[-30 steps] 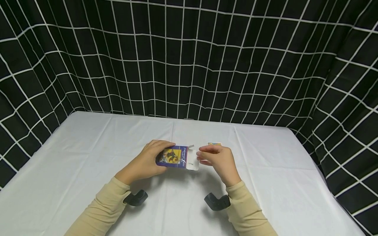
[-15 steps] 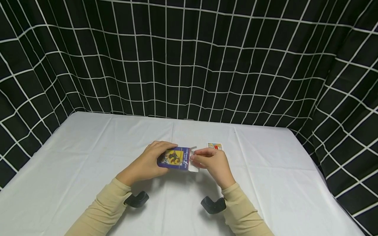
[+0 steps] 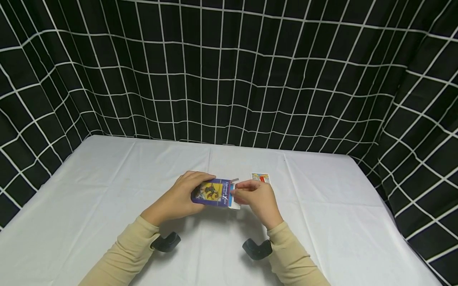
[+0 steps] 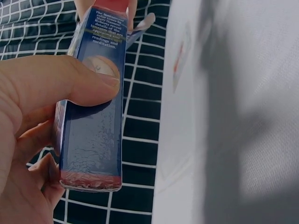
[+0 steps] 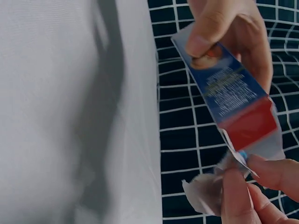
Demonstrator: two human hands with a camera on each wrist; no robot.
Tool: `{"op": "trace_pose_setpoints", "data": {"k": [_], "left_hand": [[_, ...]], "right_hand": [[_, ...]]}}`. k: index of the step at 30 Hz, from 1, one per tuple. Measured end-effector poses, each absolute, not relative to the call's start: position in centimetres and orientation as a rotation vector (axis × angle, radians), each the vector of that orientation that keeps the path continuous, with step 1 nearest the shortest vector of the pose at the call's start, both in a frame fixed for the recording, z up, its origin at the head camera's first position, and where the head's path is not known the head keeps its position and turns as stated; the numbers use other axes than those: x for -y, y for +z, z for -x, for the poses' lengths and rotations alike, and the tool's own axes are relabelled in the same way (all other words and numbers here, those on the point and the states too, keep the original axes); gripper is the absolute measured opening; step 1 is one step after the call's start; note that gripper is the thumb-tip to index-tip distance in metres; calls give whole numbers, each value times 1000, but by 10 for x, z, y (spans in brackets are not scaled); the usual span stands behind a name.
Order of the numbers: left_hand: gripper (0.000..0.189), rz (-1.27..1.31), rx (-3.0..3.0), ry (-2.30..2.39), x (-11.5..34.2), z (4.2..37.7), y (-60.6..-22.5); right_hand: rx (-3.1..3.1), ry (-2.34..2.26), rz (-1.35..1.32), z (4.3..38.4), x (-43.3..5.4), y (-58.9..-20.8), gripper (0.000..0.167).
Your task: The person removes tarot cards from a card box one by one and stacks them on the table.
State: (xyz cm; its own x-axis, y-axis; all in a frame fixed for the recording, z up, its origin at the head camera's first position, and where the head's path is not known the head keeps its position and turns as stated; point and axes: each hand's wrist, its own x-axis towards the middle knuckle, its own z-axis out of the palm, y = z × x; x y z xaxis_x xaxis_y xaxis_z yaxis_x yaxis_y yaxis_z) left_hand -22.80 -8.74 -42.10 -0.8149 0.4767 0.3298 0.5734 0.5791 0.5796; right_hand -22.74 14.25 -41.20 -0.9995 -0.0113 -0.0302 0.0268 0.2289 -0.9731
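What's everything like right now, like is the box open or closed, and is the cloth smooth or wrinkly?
Tarot box: open at one end, held above the table
White flap: sticking out
Blue piece: partly out of the box
Left hand: gripping the box
Right hand: seems to pinch the blue piece
Card: flat, partly hidden
White cloth: creased
Grid curtain: hanging

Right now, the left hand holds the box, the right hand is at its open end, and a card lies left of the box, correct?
Not quite: the card lies right of the box, as the head view shows. The left hand does hold the box, with the right hand at its open end.
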Motion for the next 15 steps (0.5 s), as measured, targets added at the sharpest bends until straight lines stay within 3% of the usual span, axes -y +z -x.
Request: {"op": "trace_pose_setpoints", "data": {"k": [15], "left_hand": [[72, 864, 2663, -1031, 91, 230, -421]], "right_hand": [[-2435, -1881, 56, 232, -167, -400, 34]]}}
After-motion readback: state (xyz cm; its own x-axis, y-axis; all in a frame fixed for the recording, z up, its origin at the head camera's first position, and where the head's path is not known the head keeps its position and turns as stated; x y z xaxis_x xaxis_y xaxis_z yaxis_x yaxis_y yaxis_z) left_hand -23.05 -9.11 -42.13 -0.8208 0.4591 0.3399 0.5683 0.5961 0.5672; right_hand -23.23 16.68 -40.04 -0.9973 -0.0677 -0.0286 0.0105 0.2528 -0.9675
